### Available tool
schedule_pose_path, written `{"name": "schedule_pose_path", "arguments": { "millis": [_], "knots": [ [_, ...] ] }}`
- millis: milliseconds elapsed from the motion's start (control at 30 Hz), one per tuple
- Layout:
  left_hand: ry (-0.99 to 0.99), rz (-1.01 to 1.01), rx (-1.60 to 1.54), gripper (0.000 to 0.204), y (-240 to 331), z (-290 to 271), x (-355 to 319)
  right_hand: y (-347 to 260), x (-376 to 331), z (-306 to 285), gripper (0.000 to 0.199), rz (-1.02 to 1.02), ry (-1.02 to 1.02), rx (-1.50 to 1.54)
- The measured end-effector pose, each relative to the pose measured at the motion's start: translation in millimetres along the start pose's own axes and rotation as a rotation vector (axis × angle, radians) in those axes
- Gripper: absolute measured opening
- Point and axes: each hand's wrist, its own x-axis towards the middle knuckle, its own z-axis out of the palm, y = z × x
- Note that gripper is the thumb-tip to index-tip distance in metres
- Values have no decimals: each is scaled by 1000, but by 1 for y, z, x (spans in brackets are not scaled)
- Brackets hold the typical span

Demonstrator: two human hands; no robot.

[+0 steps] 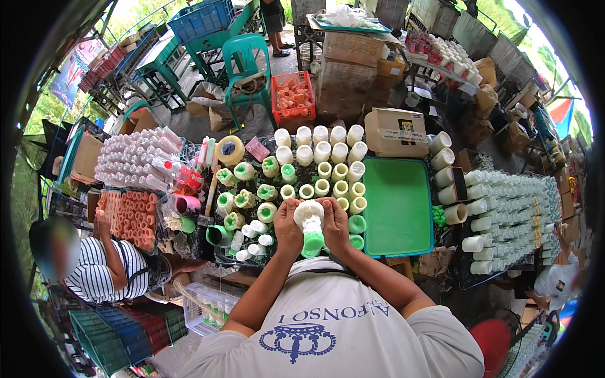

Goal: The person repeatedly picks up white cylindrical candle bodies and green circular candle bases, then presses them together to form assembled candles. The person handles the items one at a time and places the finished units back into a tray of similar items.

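Light-grey T-shirt (384, 327) with dark-blue crown print nearest the camera. Just beyond, gripped from both sides by left hand (289, 228) and right hand (336, 228): white-and-green cylindrical piece (312, 220), wide white end away from the shirt, green end toward it. Fingers of both hands curled around its white part, presumably for an even, steady hold; cannot tell exact thumb positions. Held close before the chest, at the near edge of the rows, probably for a good view.

Ahead: white cylinders (322, 152) standing in rows, likely spaced for counting and easy reach. To the left: green-and-cream cups (245, 171), seemingly grouped by colour, plus tape roll (241, 150), parked near the rows. To the right: green tray (397, 208), just beside the rows, cardboard box (396, 133) behind it, perhaps pushed back out of the way.
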Motion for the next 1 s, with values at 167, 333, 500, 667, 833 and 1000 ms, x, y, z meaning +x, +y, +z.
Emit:
{"name": "schedule_pose_path", "arguments": {
  "millis": [167, 333, 500, 667, 833, 1000],
  "knots": [
    [51, 13, 21, 37, -5, 1, -2, 12, 2, 3, 36, 31, 13, 137],
    [114, -26, 71, 33, -11, -9, 6, 17, 11, 1, 41, 56, 9, 107],
    [155, -213, 23, 41, -27, -28, 14, 29, 13, -3, 42, 250, 38, 122],
    [50, -361, -5, 49, -12, -17, 2, 28, 18, -6, 42, 389, 17, 38],
    [18, -432, -90, 46, -19, -29, 10, 31, 23, -7, 41, 392, -54, -133],
    [-33, -475, -223, 45, -11, -29, 9, 30, 27, -11, 40, 423, -107, -71]
  ]
}}
